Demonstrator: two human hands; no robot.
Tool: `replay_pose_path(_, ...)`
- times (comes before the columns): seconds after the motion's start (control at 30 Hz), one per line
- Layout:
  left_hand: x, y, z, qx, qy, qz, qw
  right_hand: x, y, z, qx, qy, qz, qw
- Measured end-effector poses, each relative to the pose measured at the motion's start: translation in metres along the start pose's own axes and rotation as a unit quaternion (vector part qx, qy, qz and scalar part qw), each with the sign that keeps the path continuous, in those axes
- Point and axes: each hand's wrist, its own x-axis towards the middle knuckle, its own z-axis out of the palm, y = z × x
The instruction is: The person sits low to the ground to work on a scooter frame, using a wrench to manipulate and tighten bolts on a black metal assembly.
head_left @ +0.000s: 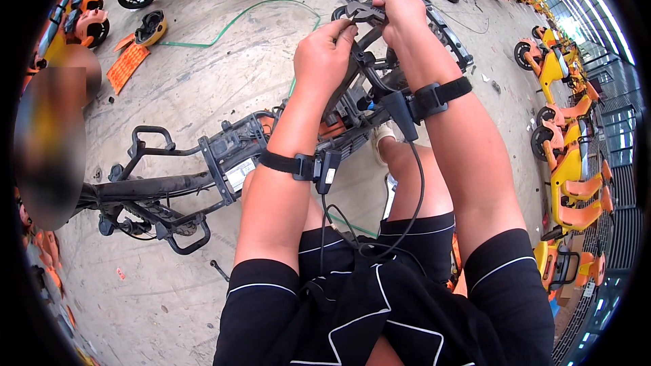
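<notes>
A stripped black scooter frame (163, 186) lies on the floor across my front, from the left to the far middle. At its far end my left hand (320, 55) is closed, thumb and fingers pinched on a small dark piece too small to name. My right hand (403, 16) is closed round a dark tool that looks like pliers (365, 12). The tool's jaws point left, close to my left fingertips. Below the hands, black tubes and an orange part (332, 127) show in the frame. My forearms hide some of it.
A yellow helmet (150, 28) and an orange perforated panel (127, 68) lie at the left. Green strapping (234, 24) loops over the concrete floor. Yellow scooters (563, 71) line the right side. A blurred person (51, 142) is at the left edge. Cables hang from my wrist straps.
</notes>
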Motion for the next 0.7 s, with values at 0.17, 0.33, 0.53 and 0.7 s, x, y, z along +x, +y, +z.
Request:
replay_pose_path(0.17,0.000,0.001,0.001,-0.005,0.007,0.002,1.000,-0.001,-0.001,-0.004,-0.014,-0.047,-0.003,0.999)
replay_pose_path(0.33,-0.001,0.002,-0.001,0.012,0.011,0.019,1.000,0.013,-0.005,-0.003,-0.069,-0.138,0.009,0.988)
replay_pose_path(0.53,0.001,0.003,-0.002,0.029,0.000,0.023,0.999,0.025,-0.020,0.029,-0.179,-0.281,0.004,0.943)
replay_pose_path(0.7,0.000,0.007,-0.002,0.009,-0.007,0.012,1.000,0.053,-0.021,0.045,-0.460,-0.365,-0.064,0.807)
